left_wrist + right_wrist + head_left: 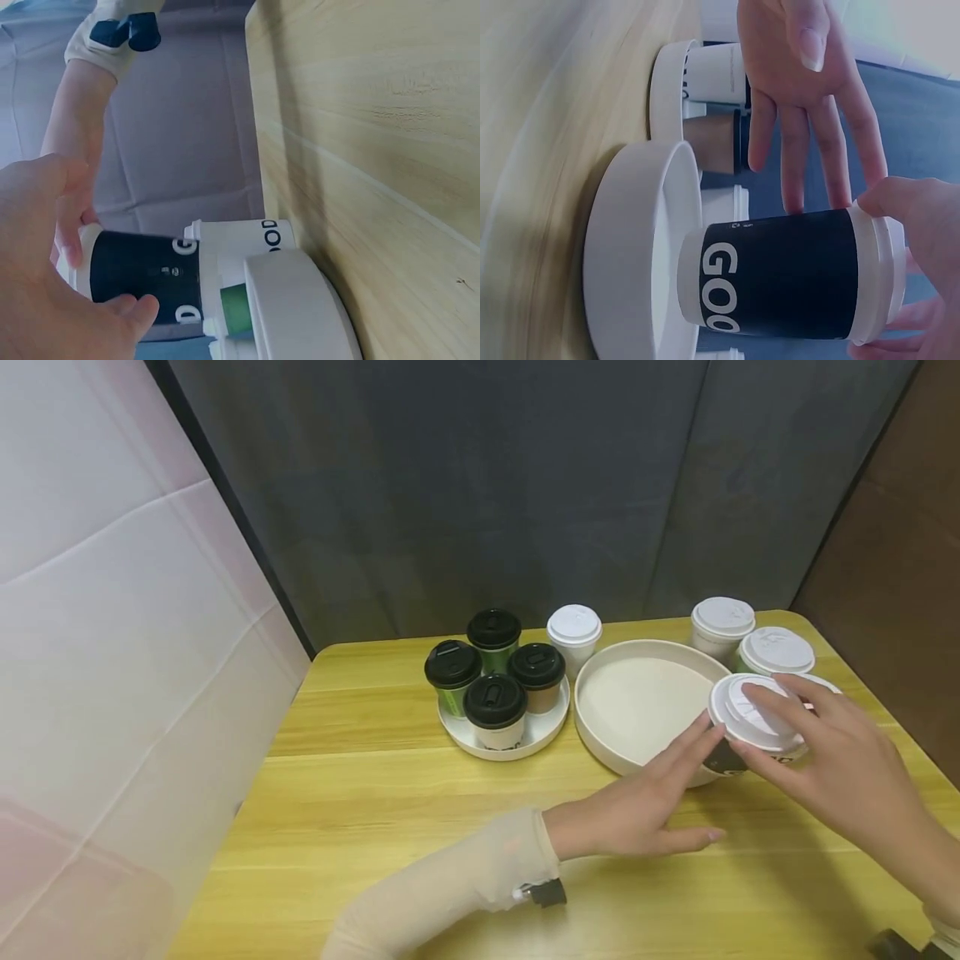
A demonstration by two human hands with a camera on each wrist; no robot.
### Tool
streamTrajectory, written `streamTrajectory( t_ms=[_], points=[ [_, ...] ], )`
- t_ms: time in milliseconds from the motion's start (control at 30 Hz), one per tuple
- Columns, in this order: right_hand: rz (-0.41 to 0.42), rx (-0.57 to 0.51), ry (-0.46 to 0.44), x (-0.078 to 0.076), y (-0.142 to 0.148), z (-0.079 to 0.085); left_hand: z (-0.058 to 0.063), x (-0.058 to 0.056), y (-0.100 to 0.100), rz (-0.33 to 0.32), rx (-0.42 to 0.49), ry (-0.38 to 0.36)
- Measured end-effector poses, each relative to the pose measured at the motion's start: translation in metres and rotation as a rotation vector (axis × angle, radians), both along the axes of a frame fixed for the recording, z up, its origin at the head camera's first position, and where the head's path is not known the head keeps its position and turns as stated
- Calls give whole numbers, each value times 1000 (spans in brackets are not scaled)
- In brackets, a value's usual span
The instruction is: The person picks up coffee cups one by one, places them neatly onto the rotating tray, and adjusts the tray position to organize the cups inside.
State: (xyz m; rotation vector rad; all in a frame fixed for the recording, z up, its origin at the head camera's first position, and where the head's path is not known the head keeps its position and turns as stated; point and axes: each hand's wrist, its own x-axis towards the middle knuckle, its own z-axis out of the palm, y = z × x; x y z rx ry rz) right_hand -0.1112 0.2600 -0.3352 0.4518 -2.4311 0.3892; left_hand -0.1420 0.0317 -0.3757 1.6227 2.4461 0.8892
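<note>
Your right hand [855, 752] grips the black-sleeved cup [787, 277] by its lid [750, 718] at the large tray's [637, 693] right; keep it upright.

On my head feed I look forward and down at the table [315, 827], from far enough back to get its far edge and both far corners. My left wrist feed is close and low, tipped sideways with the tabletop at picture right, facing across to the right hand [847, 747]. My right wrist feed, tipped the other way, faces the left hand [641, 810] from near the dark-banded cup [787, 277]. Both wrist feeds share that cup and the large tray [622, 247].
</note>
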Motion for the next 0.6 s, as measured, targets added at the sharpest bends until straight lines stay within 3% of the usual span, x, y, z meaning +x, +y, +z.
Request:
streamTrajectory(
  t_ms=[600],
  points=[
    [66,-40,-99,-46,-56,-5,-5,0,-30,295,42,-107]
  ],
)
